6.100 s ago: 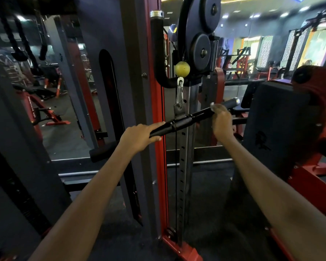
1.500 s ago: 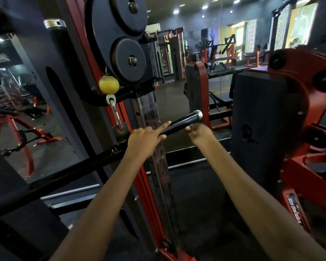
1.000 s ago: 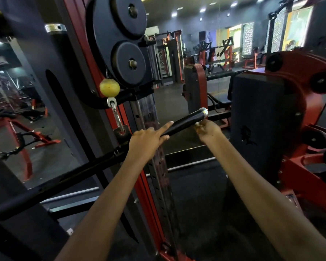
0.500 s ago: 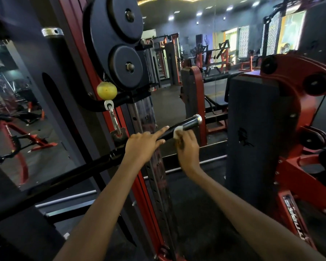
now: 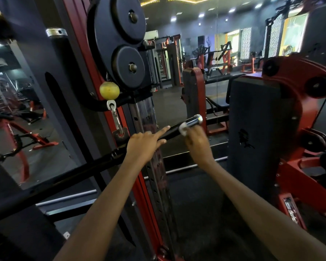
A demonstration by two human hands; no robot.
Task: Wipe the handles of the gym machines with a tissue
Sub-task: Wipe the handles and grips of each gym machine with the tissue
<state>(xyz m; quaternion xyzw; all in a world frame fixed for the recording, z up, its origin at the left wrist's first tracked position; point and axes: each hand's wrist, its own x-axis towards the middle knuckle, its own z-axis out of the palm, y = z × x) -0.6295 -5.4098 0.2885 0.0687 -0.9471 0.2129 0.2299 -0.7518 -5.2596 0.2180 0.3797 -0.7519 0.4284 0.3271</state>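
My left hand (image 5: 144,146) grips the long black straight pull bar (image 5: 94,166) just right of its steel clip, forefinger stretched along the shaft, while my right hand (image 5: 197,143) clenches a small crumpled white tissue (image 5: 183,128) against the bar's dark grip beside the chrome end cap (image 5: 196,119). The bar hangs tilted (right end higher) from a silver carabiner (image 5: 115,117) under a yellow-green ball stopper (image 5: 109,90), in front of the red and black cable machine column (image 5: 149,185) with its two black round pulleys (image 5: 128,44).

Dim gym with a dark floor (image 5: 199,208), ceiling spotlights (image 5: 201,15), bright patterned windows (image 5: 246,43) and red machines (image 5: 307,129).
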